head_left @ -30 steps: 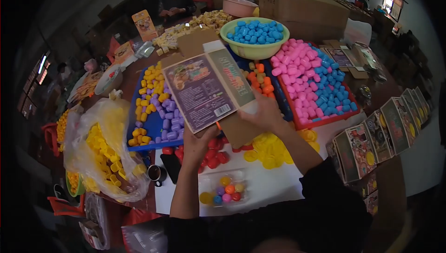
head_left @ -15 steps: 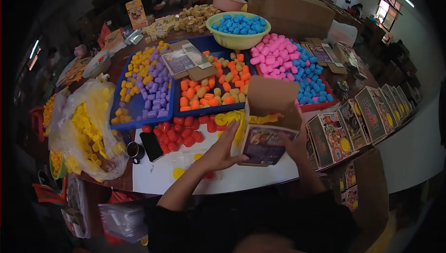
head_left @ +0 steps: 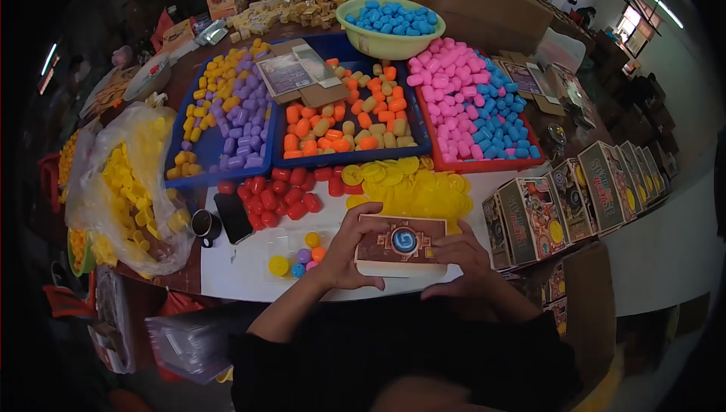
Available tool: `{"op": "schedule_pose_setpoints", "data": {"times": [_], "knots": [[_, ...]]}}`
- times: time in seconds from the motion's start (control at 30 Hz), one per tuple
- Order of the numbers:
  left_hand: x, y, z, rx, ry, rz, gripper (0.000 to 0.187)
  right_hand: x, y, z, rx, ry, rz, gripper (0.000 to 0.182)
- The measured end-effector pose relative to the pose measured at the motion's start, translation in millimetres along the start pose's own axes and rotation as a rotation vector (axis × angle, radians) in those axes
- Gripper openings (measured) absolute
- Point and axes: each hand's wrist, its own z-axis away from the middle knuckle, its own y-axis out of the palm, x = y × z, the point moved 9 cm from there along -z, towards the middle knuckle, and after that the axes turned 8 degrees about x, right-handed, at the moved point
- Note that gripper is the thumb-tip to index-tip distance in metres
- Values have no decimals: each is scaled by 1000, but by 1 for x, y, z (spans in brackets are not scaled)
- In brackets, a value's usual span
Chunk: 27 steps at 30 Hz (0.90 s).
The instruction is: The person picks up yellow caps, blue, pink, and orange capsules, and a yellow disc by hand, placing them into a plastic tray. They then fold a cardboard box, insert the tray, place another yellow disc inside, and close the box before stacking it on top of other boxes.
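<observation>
Brown box (head_left: 404,243) between left hand (head_left: 349,250) and right hand (head_left: 469,262), both C-shaped

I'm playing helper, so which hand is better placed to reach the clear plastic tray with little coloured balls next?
Probably the left hand: it's at the end of the brown, blue-swirled cardboard box nearer the clear plastic tray. The right hand is at the farther end.

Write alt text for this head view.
A person's left hand holds a brown box with a blue emblem; the right hand touches it. Beyond are red capsules, yellow discs and three capsule trays; printed boxes stand at right.
</observation>
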Motion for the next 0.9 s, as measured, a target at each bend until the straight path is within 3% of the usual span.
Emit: {"op": "schedule_pose_setpoints", "data": {"times": [0.03,0.17,0.33,0.4,0.47,0.53,0.57,0.63,0.67,0.73,0.77,0.8,0.83,0.87,0.9], "knots": [[-1,11,3,176,-65,-167,77,2,5,-14,161,57,-29,44],[-10,12,1,158,-42,-232,64,-9,22,-45,359,215,7,47],[12,12,15,-12,-38,-17,96,-9,35,-58,532,260,103,72],[16,14,16,-65,-37,-28,100,-15,46,-51,632,288,180,81],[16,17,16,-101,-27,-55,103,2,48,-55,591,189,381,86],[6,8,19,-240,105,27,82,3,49,-53,604,178,366,90],[8,7,22,-245,105,26,82,3,50,-54,606,173,347,94],[2,12,27,-190,174,-157,61,2,46,-60,646,205,297,96],[1,8,28,-187,172,-151,61,-1,46,-60,683,238,251,98],[-11,13,26,-66,201,-413,45,-5,47,-59,664,254,261,99],[-10,12,27,-64,197,-411,45,-6,47,-58,642,258,273,100],[-12,13,27,-44,215,-481,60,-8,45,-57,641,257,269,100],[-14,14,27,-22,235,-552,75,-15,37,-54,587,309,133,99],[-16,14,29,-20,237,-558,75,-24,26,-52,530,357,0,99],[-9,-6,34,-190,113,-417,82,-34,-1,-47,323,454,-91,96]]}}
